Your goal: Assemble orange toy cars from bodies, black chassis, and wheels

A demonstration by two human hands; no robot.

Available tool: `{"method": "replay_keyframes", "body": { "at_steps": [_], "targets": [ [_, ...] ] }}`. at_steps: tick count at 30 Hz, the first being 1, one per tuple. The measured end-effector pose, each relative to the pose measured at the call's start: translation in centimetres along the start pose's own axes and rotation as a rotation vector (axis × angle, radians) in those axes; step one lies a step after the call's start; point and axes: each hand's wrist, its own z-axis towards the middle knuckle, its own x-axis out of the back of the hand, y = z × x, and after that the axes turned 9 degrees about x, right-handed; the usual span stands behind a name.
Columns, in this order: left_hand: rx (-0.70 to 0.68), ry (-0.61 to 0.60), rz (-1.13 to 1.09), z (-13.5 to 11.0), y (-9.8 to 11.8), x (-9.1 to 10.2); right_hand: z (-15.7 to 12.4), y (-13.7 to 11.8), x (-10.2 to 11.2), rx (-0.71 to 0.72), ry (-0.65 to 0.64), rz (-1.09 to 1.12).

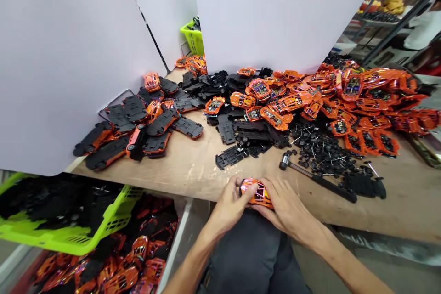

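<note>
We record one orange toy car body (257, 193), clenched between our left hand (229, 206) and right hand (287, 209) just off the near edge of the wooden workbench (193, 179); to the right lie a small hammer (320, 183) and a heap of black toy wheels (320, 156), with loose orange car bodies (375, 119) farther off.
</note>
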Motion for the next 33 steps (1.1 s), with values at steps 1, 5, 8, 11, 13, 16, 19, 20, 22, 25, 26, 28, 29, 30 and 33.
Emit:
{"method": "replay_keyframes", "body": {
  "at_steps": [1,5,8,11,13,16,19,20,22,25,26,28,29,30,33],
  "targets": [
    [0.005,0.013,-0.005,-0.1,0.1,-0.1,-0.1,0.0,-0.2,-0.002,0.0,-0.039],
    [0.07,0.053,-0.05,-0.1,0.2,-0.4,-0.6,0.1,-1.1,-0.015,-0.009,-0.115],
    [0.094,0.059,-0.081,0.1,0.1,-0.6,-0.4,0.0,-1.6,-0.038,-0.031,-0.101],
    [0.042,0.127,-0.05,0.4,0.0,-0.8,0.3,-0.2,-1.5,-0.064,-0.035,-0.055],
    [0.012,0.15,-0.014,0.3,0.0,-0.8,0.7,-0.3,-0.8,-0.067,-0.027,-0.009],
    [-0.025,0.118,0.005,-0.3,0.3,-0.4,0.3,0.1,1.3,-0.048,-0.016,0.125],
    [-0.088,0.007,0.016,-1.0,0.8,-0.3,-1.2,0.9,3.6,-0.166,0.104,0.372],
    [-0.115,-0.038,0.038,-1.1,1.0,-0.4,-1.8,1.2,4.1,-0.227,0.156,0.472],
    [-0.163,-0.133,0.128,-1.0,1.4,-0.9,-2.9,1.8,4.4,-0.315,0.231,0.657],
    [-0.214,-0.217,0.369,-0.2,1.7,-2.1,-3.9,2.5,3.8,-0.368,0.295,0.783],
    [-0.228,-0.203,0.437,0.0,1.6,-2.5,-4.0,2.7,3.5,-0.377,0.304,0.796],
    [-0.261,-0.114,0.529,0.5,1.1,-3.3,-4.2,3.1,2.9,-0.401,0.302,0.83],
    [-0.28,-0.064,0.547,0.6,0.8,-3.6,-4.2,3.3,2.7,-0.414,0.299,0.857],
    [-0.301,-0.022,0.548,0.7,0.5,-3.8,-4.1,3.4,2.6,-0.427,0.295,0.891],
    [-0.364,0.036,0.543,0.6,-0.1,-4.2,-3.9,3.6,2.6,-0.462,0.31,0.963]
  ]
}}
